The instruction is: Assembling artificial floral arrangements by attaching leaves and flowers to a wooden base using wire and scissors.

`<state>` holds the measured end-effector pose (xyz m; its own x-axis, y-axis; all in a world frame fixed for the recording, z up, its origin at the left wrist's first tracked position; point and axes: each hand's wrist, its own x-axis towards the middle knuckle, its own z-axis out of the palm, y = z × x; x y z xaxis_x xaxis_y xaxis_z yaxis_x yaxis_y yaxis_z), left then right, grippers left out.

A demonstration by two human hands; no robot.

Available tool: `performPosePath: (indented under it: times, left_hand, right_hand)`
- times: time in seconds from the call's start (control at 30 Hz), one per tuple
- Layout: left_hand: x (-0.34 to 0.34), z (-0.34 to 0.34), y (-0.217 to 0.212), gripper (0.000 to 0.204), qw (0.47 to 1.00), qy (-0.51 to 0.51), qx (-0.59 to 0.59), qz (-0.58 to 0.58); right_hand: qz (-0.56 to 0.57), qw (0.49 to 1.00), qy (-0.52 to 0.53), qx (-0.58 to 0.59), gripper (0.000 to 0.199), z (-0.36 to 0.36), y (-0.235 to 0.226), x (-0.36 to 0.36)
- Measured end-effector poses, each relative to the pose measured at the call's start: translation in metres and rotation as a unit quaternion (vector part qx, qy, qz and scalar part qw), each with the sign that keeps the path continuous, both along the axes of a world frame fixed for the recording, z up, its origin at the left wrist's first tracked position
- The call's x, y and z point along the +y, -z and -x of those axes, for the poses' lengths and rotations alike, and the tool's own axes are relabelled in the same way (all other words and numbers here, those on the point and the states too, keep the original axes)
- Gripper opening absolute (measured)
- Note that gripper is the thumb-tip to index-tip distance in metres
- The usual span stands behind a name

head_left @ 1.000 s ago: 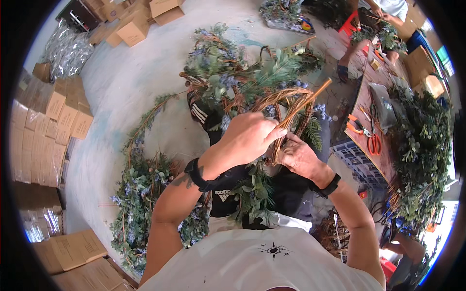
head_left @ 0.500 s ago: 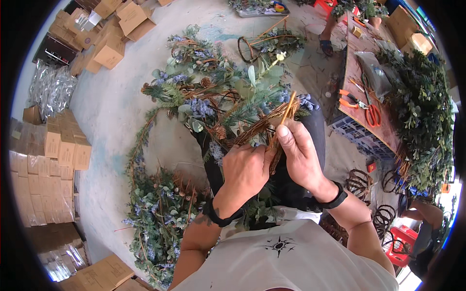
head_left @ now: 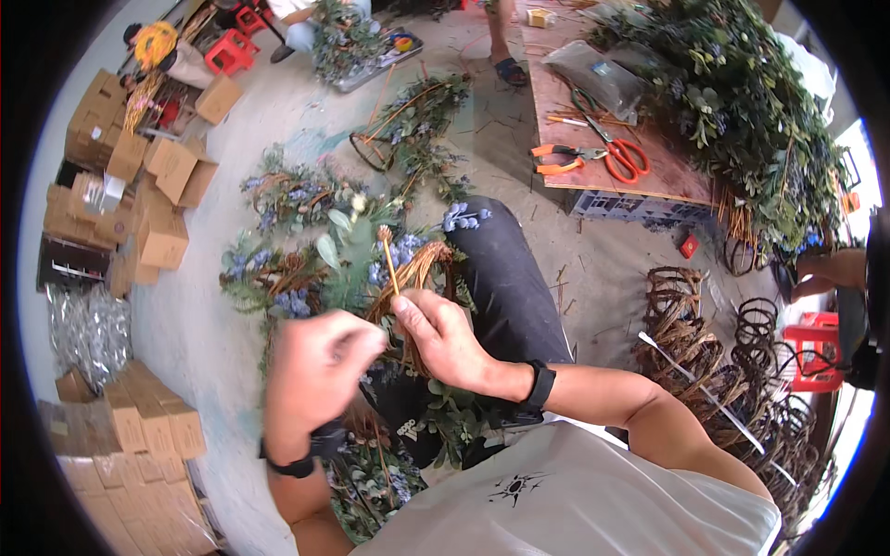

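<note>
A bundle of brown vine twigs, part of a garland with green leaves and blue flower sprigs, lies across my lap. Against it, my right hand grips a thin tan stick that points up from between thumb and fingers and has a brown tip. Apart from the twigs, to their left, my left hand is raised with curled fingers. Motion blurs it, and anything pinched in it is too small to make out. Pale green leaves and blue sprigs stick out beyond the bundle.
Pliers with orange handles and red-handled scissors lie on the table at the right, near piled greenery. Coiled vine rings stand on the floor. Cardboard boxes line the left. Other people are nearby.
My left hand has come off the twigs and swung left. My right hand still grips the stick. The view has turned, showing more of the vine rings and the people at the back.
</note>
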<state>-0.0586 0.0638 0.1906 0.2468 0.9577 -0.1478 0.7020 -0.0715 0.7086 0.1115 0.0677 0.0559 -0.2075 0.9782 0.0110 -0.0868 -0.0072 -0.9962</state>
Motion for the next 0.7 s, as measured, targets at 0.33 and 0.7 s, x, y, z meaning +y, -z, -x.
performPosePath:
  times: [0.33, 0.7]
  left_hand:
    - [0.204, -0.196, 0.038, 0.036, 0.915, 0.287, 0.282, -0.024]
    - [0.248, -0.274, 0.161, 0.053, 0.917, 0.271, 0.235, -0.174]
  right_hand:
    - [-0.034, 0.999, -0.015, 0.024, 0.031, -0.009, 0.018, -0.015]
    - [0.01, 0.995, -0.094, -0.011, 0.024, -0.023, 0.021, 0.0]
